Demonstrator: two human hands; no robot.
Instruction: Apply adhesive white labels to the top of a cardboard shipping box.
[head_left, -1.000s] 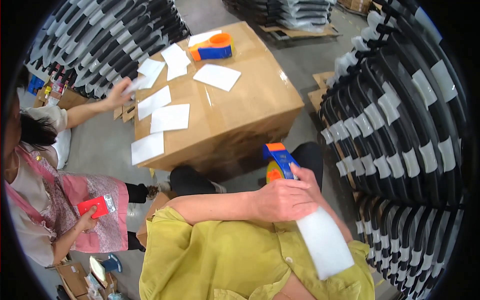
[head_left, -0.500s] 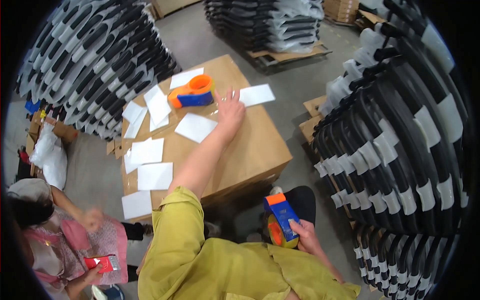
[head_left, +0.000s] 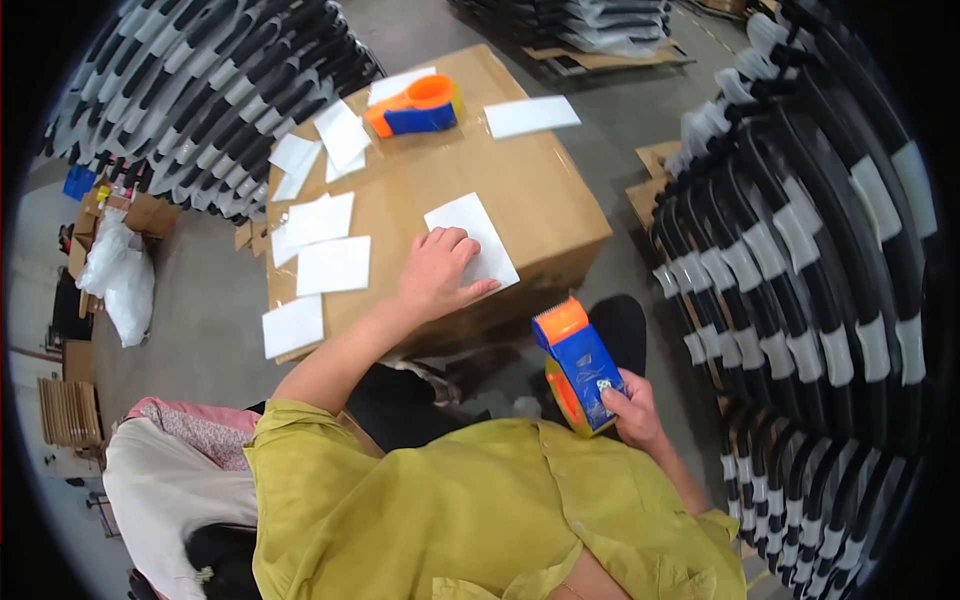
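Observation:
My left hand (head_left: 437, 272) lies flat on a white paper sheet (head_left: 474, 235) near the front edge of a large cardboard box (head_left: 545, 190). My right hand (head_left: 630, 405) grips an orange and blue tape dispenser (head_left: 577, 362), held below the box's near right corner. A second orange and blue tape dispenser (head_left: 415, 108) rests at the far end of the box top. Several other white sheets (head_left: 333, 264) lie spread over the left part of the box, and one more white sheet (head_left: 531, 116) lies at the far right.
Tall stacks of black chairs with white wraps stand on the right (head_left: 810, 260) and at the far left (head_left: 190, 90). Another person in pink and white (head_left: 180, 470) sits at lower left. White bags (head_left: 120, 280) and small cartons (head_left: 150, 212) lie on the grey floor.
My left hand drew back from the far end of the box to the white sheet near its front edge. My right hand kept hold of the tape dispenser, which sits slightly higher in view.

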